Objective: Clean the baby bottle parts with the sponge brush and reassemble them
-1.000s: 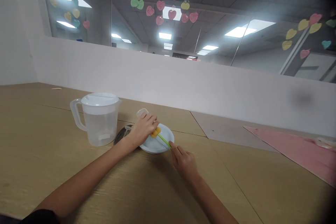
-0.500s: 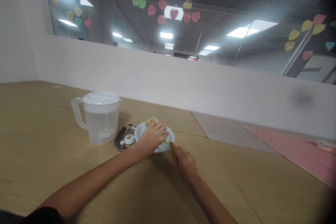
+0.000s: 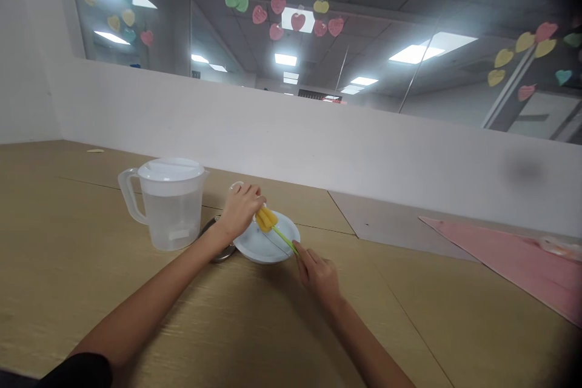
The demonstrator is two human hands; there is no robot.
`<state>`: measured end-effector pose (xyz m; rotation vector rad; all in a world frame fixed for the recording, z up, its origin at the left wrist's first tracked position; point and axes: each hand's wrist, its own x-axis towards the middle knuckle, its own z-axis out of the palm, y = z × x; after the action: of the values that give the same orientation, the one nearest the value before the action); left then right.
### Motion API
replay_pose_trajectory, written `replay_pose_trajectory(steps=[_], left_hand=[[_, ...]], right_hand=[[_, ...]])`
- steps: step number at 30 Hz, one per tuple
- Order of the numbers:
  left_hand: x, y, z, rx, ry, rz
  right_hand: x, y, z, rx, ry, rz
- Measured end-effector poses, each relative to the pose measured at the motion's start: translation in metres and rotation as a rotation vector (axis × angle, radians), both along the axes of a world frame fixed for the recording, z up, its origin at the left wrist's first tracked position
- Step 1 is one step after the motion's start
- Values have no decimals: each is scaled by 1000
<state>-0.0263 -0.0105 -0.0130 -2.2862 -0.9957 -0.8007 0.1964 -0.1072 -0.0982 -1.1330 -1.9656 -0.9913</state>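
Observation:
My right hand [image 3: 318, 276] is closed around the thin green handle of a bottle brush [image 3: 266, 218]. Its yellow sponge head sits over a white bowl [image 3: 261, 250], just at the fingers of my left hand [image 3: 240, 209]. That left hand curls around a clear bottle [image 3: 236, 185], mostly hidden, with only a rounded edge showing beyond the knuckles. Left of the bowl, partly under my left forearm, lies a metal tray [image 3: 224, 254]; what lies on it is now largely covered.
A lidded translucent pitcher [image 3: 171, 212] of clear liquid stands to the left on the wooden table [image 3: 254, 327]. At the right lies a pink sheet [image 3: 504, 260]. A white wall [image 3: 282, 139] with a window above closes off the back.
The brush's yellow head has come out of the bottle and shows over the bowl. My left hand has moved up and left with the bottle; my right hand stays nearly in place.

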Motion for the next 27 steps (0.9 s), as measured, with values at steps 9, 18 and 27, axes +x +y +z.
replay_pose_trajectory(steps=[9,18,27], left_hand=[[-25,23,-8,21,6,70],[-29,21,10,-439,-392,-108],[-31,-16,36,-805,-463,-387]], right_hand=[[9,5,5,-254,512,-72],[29,21,-2,-656,796,-356],[26,18,-1,-807,710,-507]])
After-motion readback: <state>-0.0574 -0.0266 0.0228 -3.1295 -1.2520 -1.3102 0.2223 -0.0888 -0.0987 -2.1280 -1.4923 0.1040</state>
